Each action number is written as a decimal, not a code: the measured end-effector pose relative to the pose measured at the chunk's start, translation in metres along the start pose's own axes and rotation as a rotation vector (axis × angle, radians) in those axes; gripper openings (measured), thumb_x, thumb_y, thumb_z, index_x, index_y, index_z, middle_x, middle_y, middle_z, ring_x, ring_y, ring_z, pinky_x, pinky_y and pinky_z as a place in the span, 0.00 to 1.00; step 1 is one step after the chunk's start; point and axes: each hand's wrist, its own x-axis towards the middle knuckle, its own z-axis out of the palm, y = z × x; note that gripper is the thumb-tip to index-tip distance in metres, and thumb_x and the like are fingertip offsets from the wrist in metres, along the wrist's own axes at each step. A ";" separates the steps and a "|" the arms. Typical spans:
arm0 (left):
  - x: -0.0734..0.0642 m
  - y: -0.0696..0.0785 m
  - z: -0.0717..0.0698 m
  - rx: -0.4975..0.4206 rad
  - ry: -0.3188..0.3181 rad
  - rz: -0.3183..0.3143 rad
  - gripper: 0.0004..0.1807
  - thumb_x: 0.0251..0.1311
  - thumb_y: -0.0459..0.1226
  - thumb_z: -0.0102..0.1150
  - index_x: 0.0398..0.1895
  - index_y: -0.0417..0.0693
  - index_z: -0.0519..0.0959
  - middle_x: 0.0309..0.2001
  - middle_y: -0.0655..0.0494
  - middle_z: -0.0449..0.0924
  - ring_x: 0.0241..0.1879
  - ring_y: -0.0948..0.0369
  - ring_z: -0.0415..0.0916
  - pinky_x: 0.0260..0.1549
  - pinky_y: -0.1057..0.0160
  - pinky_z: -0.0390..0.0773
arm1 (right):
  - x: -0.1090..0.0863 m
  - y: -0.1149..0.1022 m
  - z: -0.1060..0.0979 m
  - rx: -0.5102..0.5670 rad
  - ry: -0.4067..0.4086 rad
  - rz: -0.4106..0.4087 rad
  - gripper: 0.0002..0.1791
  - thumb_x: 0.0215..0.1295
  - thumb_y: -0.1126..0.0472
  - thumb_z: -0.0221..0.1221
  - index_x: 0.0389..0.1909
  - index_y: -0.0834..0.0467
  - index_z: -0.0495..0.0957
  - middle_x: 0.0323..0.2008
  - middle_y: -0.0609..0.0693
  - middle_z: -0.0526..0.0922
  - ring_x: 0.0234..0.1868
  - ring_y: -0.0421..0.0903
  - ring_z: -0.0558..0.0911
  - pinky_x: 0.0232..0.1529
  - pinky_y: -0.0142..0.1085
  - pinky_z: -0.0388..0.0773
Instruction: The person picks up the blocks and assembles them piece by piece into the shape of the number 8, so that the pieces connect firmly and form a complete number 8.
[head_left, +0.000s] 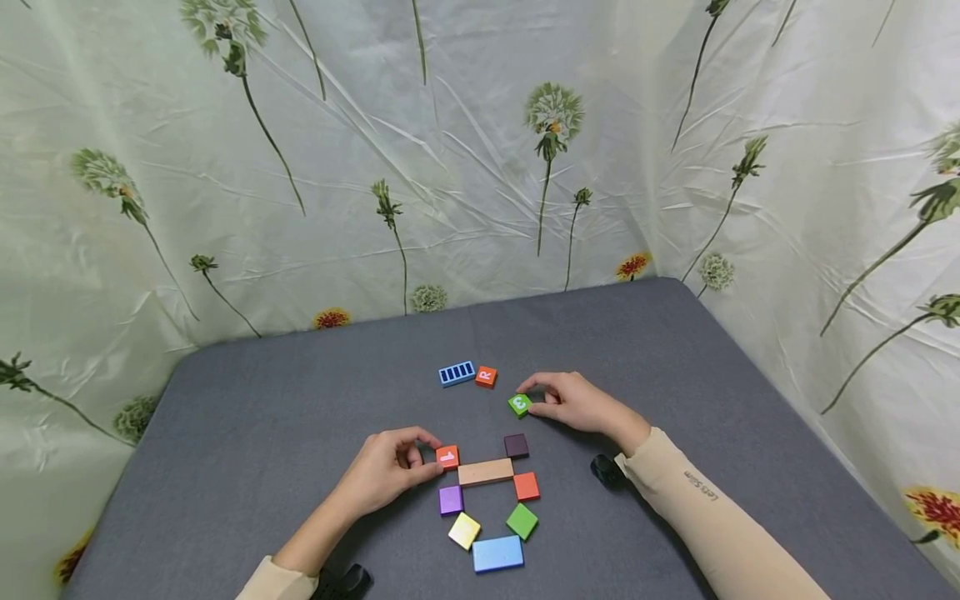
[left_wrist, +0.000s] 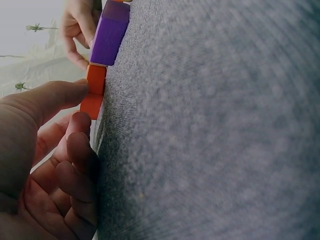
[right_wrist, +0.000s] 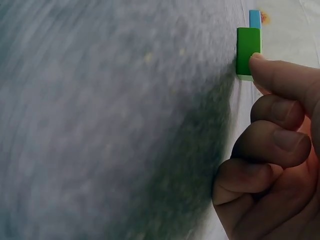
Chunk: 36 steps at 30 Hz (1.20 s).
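My left hand (head_left: pixel 388 468) pinches an orange block (head_left: pixel 447 457) marked 1 between thumb and index finger, at the left end of a plain wooden block (head_left: pixel 485 472). In the left wrist view, a purple block (left_wrist: pixel 111 35) stands just past it. Farther back on the right, my right hand (head_left: pixel 576 403) grips a small green block (head_left: pixel 519 405) with a white 3-like mark by its edges. The right wrist view shows the thumb against that block's side, the other fingers curled below. A dark block (head_left: pixel 516 446) lies at the wooden block's right end.
An orange-red block (head_left: pixel 527 486), a yellow block (head_left: pixel 464 531), a second green block (head_left: pixel 522 521) and a blue block (head_left: pixel 498 554) continue the ring toward me. Behind lie a blue slotted block (head_left: pixel 457 373) and an R block (head_left: pixel 486 377). A flowered curtain (head_left: pixel 480 167) borders the grey table (head_left: pixel 300 392).
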 end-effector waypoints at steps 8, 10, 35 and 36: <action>0.000 -0.001 0.000 -0.004 0.012 0.016 0.11 0.61 0.39 0.79 0.45 0.54 0.88 0.23 0.65 0.77 0.21 0.71 0.68 0.21 0.70 0.67 | 0.006 -0.008 0.005 -0.005 -0.048 0.008 0.16 0.77 0.59 0.65 0.62 0.52 0.84 0.20 0.40 0.65 0.22 0.36 0.63 0.29 0.30 0.60; 0.000 -0.002 0.001 0.000 0.014 0.021 0.11 0.61 0.39 0.79 0.45 0.54 0.88 0.23 0.66 0.77 0.21 0.71 0.68 0.21 0.70 0.67 | 0.006 -0.009 0.005 -0.006 -0.057 0.008 0.16 0.77 0.59 0.65 0.62 0.51 0.84 0.21 0.40 0.65 0.23 0.36 0.64 0.29 0.30 0.60; 0.001 -0.004 0.002 0.011 0.005 0.011 0.12 0.61 0.39 0.79 0.46 0.56 0.88 0.22 0.67 0.77 0.20 0.72 0.68 0.21 0.70 0.67 | 0.005 -0.012 0.012 -0.003 -0.086 -0.035 0.16 0.76 0.57 0.66 0.62 0.50 0.84 0.22 0.38 0.65 0.23 0.34 0.64 0.29 0.29 0.61; 0.001 -0.004 0.002 0.010 0.005 0.012 0.12 0.61 0.39 0.79 0.46 0.56 0.88 0.22 0.66 0.77 0.20 0.71 0.68 0.21 0.70 0.67 | 0.005 -0.013 0.012 -0.003 -0.087 -0.034 0.16 0.76 0.57 0.66 0.62 0.50 0.84 0.22 0.38 0.65 0.23 0.34 0.64 0.29 0.29 0.61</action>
